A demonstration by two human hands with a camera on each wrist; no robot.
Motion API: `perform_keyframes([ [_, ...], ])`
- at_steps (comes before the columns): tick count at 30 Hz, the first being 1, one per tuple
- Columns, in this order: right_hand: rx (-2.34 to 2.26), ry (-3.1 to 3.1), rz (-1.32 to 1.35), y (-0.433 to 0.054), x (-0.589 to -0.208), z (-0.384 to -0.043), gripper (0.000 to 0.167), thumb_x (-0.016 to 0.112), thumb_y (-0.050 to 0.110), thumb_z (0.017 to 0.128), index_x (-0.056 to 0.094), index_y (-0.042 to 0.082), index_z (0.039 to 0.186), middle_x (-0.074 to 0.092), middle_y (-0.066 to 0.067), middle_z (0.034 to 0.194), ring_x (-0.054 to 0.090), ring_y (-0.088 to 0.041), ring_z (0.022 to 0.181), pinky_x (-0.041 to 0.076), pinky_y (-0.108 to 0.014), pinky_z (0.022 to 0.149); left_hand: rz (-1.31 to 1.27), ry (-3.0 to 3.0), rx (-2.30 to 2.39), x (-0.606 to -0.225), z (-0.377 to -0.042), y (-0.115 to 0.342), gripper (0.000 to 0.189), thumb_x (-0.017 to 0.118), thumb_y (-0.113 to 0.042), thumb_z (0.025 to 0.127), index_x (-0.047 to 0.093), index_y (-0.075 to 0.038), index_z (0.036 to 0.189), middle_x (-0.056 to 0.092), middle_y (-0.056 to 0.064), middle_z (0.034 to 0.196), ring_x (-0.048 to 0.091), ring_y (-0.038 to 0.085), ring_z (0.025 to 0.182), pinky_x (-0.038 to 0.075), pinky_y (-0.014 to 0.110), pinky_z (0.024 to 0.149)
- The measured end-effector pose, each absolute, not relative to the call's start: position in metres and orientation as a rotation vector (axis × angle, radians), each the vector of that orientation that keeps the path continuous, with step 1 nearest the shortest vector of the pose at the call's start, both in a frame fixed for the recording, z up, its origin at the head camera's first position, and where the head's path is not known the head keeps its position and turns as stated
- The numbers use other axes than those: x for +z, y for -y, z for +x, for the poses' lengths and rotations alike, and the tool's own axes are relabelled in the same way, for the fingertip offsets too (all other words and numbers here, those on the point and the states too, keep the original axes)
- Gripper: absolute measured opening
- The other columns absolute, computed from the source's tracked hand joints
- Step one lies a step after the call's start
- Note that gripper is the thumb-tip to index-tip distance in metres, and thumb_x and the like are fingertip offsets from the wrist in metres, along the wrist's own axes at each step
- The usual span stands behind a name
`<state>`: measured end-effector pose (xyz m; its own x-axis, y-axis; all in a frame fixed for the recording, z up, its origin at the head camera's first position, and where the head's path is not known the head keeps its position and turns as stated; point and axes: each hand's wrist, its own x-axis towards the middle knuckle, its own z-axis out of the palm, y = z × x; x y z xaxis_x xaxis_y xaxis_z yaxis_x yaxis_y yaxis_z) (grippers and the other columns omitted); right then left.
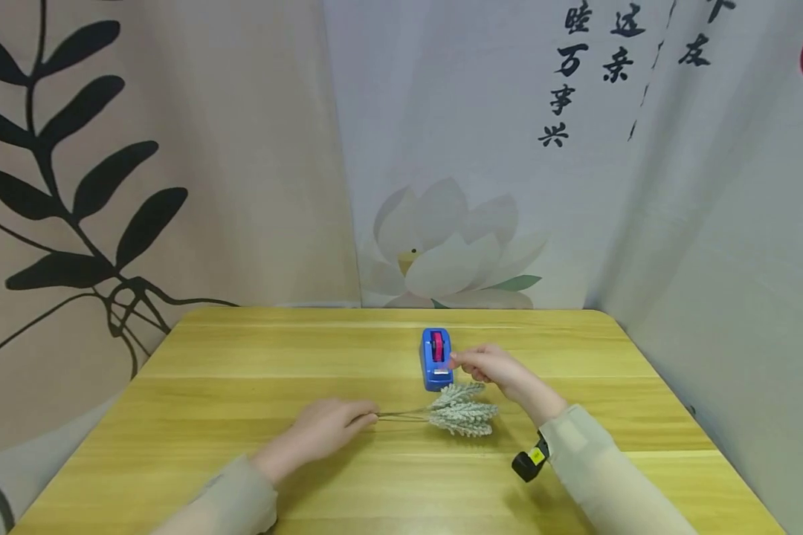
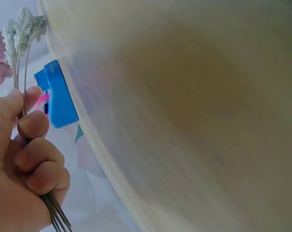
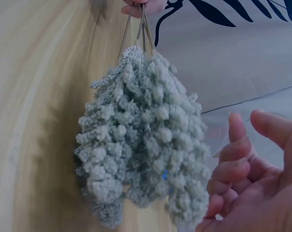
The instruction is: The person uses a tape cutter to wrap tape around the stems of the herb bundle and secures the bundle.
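My left hand (image 1: 328, 427) grips a small bunch of pale grey-green flower sprigs (image 1: 465, 411) by their thin brown stems (image 2: 53, 210), which run through the curled fingers and stick out below the palm. The flower heads point right over the table. Just behind them stands a blue tape dispenser (image 1: 436, 360) with a pink roll in it. My right hand (image 1: 491, 365) is at the dispenser's front right, fingertips by its cutting end. In the right wrist view its thumb and index finger stand apart, the other fingers bent, beside the flower heads.
The wooden table (image 1: 241, 357) ends at a back edge against a hanging curtain (image 1: 268, 148) printed with leaves and a lotus. A small black device with a yellow label (image 1: 531, 457) is strapped at the right wrist.
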<state>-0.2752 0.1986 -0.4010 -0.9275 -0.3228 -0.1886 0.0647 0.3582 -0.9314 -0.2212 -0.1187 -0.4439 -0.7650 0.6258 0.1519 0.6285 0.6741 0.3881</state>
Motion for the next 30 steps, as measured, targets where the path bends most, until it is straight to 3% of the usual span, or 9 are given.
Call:
perform_keyframes([
  [3, -1.553, -2.306, -0.263, -0.200, -0.399, -0.276, 0.041, 0.058, 0.028, 0.097, 0.067, -0.011, 0.105, 0.034, 0.003, 0.059, 0.028, -0.012, 0.053, 0.030, -0.030, 0.063, -1.076, 2.866, -0.674, -0.444, -0.224, 0.114, 0.022, 0.050, -0.032, 0.101, 0.067, -0.019, 0.100, 0.051, -0.013, 0.065, 0.035, 0.001, 0.051, 0.035, 0.022, 0.047],
  [10, -1.520, -2.297, -0.356, -0.200, -0.393, -0.278, 0.038, 0.056, 0.024, 0.098, 0.064, -0.013, 0.102, 0.035, 0.001, 0.061, 0.028, -0.013, 0.054, 0.029, -0.031, 0.060, -1.045, 2.877, -0.681, -0.445, -0.229, 0.103, 0.027, 0.049, -0.033, 0.102, 0.071, -0.016, 0.103, 0.065, -0.010, 0.082, 0.050, 0.001, 0.063, 0.046, 0.026, 0.061],
  [15, -1.479, -2.331, -0.344, -0.200, -0.392, -0.279, 0.030, 0.058, 0.026, 0.097, 0.066, -0.001, 0.086, 0.038, 0.000, 0.064, 0.034, -0.016, 0.059, 0.031, -0.031, 0.062, -0.996, 2.929, -0.626, -0.444, -0.231, 0.091, 0.027, 0.048, -0.033, 0.102, 0.070, -0.016, 0.101, 0.066, -0.010, 0.083, 0.060, 0.007, 0.074, 0.052, 0.033, 0.071],
  [19, -1.445, -2.378, -0.323, -0.200, -0.392, -0.278, 0.029, 0.058, 0.026, 0.097, 0.062, 0.007, 0.076, 0.041, -0.002, 0.066, 0.040, -0.018, 0.065, 0.035, -0.037, 0.072, -0.974, 2.976, -0.677, -0.443, -0.233, 0.079, 0.030, 0.045, -0.030, 0.103, 0.069, -0.014, 0.098, 0.065, -0.008, 0.083, 0.062, 0.011, 0.077, 0.053, 0.037, 0.076],
  [22, -1.438, -2.403, -0.310, -0.198, -0.392, -0.276, 0.029, 0.058, 0.024, 0.097, 0.060, 0.007, 0.073, 0.042, -0.003, 0.067, 0.042, -0.019, 0.067, 0.034, -0.041, 0.079, -0.992, 2.982, -0.729, -0.442, -0.234, 0.071, 0.029, 0.045, -0.025, 0.103, 0.068, -0.011, 0.094, 0.065, -0.006, 0.081, 0.061, 0.011, 0.075, 0.053, 0.035, 0.074],
  [26, -1.429, -2.428, -0.317, -0.198, -0.392, -0.274, 0.027, 0.059, 0.022, 0.097, 0.062, 0.006, 0.075, 0.045, -0.003, 0.069, 0.042, -0.018, 0.066, 0.035, -0.041, 0.078, -1.029, 2.973, -0.769, -0.443, -0.236, 0.062, 0.027, 0.046, -0.021, 0.103, 0.065, -0.010, 0.087, 0.060, -0.006, 0.076, 0.055, 0.007, 0.067, 0.051, 0.029, 0.067],
  [30, -1.423, -2.441, -0.326, -0.198, -0.392, -0.272, 0.029, 0.059, 0.022, 0.096, 0.059, 0.004, 0.073, 0.057, -0.004, 0.080, 0.044, -0.017, 0.067, 0.036, -0.041, 0.078, -1.035, 2.963, -0.773, -0.444, -0.237, 0.055, 0.028, 0.047, -0.020, 0.103, 0.061, -0.011, 0.080, 0.052, -0.008, 0.067, 0.047, 0.006, 0.058, 0.046, 0.024, 0.058],
])
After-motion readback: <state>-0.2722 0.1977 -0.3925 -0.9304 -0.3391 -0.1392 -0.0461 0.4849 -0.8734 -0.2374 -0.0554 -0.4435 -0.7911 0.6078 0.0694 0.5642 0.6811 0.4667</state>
